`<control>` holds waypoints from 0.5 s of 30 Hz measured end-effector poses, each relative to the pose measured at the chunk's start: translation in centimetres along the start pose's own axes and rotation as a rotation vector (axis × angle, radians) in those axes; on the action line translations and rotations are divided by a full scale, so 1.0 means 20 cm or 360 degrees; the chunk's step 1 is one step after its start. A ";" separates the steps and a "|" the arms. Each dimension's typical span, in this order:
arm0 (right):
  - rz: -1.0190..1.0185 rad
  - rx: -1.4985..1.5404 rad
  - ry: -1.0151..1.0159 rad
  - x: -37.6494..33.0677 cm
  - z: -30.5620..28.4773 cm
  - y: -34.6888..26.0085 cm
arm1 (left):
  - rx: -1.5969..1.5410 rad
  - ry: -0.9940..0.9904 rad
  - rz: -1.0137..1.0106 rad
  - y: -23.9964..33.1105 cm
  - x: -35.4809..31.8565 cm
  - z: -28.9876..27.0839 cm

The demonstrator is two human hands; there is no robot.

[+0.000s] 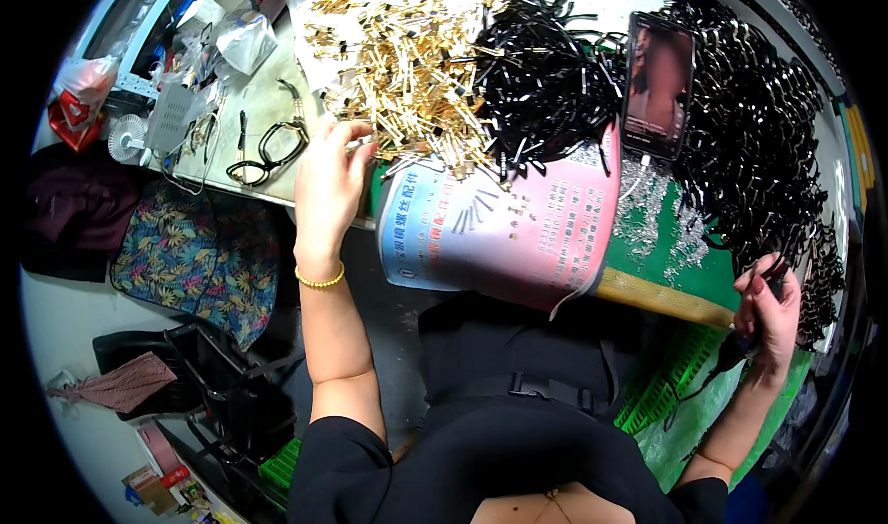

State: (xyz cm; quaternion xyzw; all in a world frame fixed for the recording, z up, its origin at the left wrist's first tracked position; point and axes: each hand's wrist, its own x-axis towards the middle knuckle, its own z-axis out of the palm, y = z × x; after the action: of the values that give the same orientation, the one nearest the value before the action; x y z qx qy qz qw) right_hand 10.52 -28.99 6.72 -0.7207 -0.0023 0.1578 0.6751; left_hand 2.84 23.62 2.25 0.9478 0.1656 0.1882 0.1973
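My left hand (328,186) reaches up to the near edge of a big heap of small gold metal parts (407,52) on the bench, fingers curled at the heap; whether it pinches a piece cannot be told. My right hand (766,309) is at the right edge of the bench, closed on a thin black part (775,270). A pile of black plastic strips (546,71) lies beside the gold heap. A larger mass of black parts (758,126) spreads on the right. A few dark strips (476,211) and tiny gold bits lie on a printed sheet (518,237) hanging over the bench front.
A phone (659,85) with a lit screen leans behind the sheet. Small clear bits (647,209) scatter over the green mat (703,279). Black eyeglass frames (273,149) lie at the left. A floral cushion (194,251), dark bags and green crates (661,394) sit below.
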 end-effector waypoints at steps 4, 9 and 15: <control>-0.0104 0.0029 -0.0097 -0.09 0.04 0.08 | 0.0142 0.0174 -0.0086 -0.04 -0.07 0.00; 0.0054 0.0214 -0.0137 -0.11 0.02 0.24 | 0.0084 -0.0044 -0.0093 -0.03 -0.08 0.02; -0.0009 0.0319 -0.0077 -0.08 0.10 0.32 | -0.0505 0.0062 -0.0179 -0.04 -0.12 0.07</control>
State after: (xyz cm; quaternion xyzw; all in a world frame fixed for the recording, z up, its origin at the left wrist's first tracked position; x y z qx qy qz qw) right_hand 7.11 -28.01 0.74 -0.6456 -0.0047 0.1726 0.7439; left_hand 1.11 22.94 -0.06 0.8901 0.1904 0.2190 0.3514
